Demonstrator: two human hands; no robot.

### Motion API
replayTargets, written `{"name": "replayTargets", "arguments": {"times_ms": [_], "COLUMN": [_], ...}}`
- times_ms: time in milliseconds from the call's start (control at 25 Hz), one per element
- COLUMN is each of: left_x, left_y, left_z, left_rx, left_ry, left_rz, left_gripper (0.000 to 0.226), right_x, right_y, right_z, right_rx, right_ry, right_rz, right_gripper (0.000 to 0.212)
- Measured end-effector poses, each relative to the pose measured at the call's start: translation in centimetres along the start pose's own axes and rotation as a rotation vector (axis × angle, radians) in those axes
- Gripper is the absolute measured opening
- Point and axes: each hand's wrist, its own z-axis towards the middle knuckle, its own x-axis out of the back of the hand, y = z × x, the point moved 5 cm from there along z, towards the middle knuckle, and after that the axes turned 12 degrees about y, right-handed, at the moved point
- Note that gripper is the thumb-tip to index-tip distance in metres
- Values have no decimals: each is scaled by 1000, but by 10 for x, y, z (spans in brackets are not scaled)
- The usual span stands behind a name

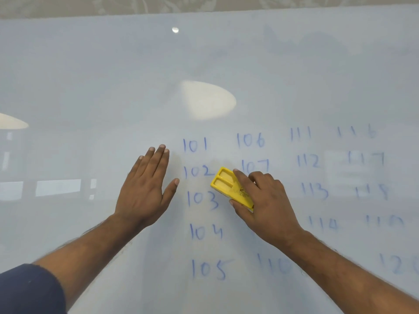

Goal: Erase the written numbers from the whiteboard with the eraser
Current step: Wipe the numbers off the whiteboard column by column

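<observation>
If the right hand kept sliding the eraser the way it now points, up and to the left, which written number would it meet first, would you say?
Most likely 102: the eraser in the right hand points up-left, and that number lies just beyond its leading end.

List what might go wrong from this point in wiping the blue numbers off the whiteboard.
1. The yellow plastic eraser, held by the right hand, sits tilted between two columns; a stroke may leave parts of the blue 102 and 107.
2. The left hand lies flat on the glossy whiteboard beside the first column; its thumb could smear the ink.
3. The right forearm covers numbers that could be missed.
</observation>
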Motion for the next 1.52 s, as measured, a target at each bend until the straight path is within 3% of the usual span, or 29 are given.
{"name": "replayTargets", "arguments": {"times_ms": [360, 640, 960, 1320, 1520], "left_x": [-64, -75, -74, -77, -76], "left_y": [-18, -31, -33, -37, -35], "left_z": [46, 42, 39, 38, 37], "left_rx": [-13, -35, 22, -33, -36], "left_ry": [64, 138, 139, 163, 193], "left_rz": [-74, -42, -42, -63, -61], "left_gripper": [70, 67, 64, 60, 60], "right_x": [-29, -60, -58, -68, -70], "right_y": [8, -3, 8, -13, -22], "right_z": [72, 134, 100, 145, 106], "right_rx": [59, 194, 333, 193, 278], "right_ry": [84, 77, 31, 52, 10], "right_rz": [-56, 32, 1, 4, -32], "right_gripper": [60, 59, 58, 60, 59]}}
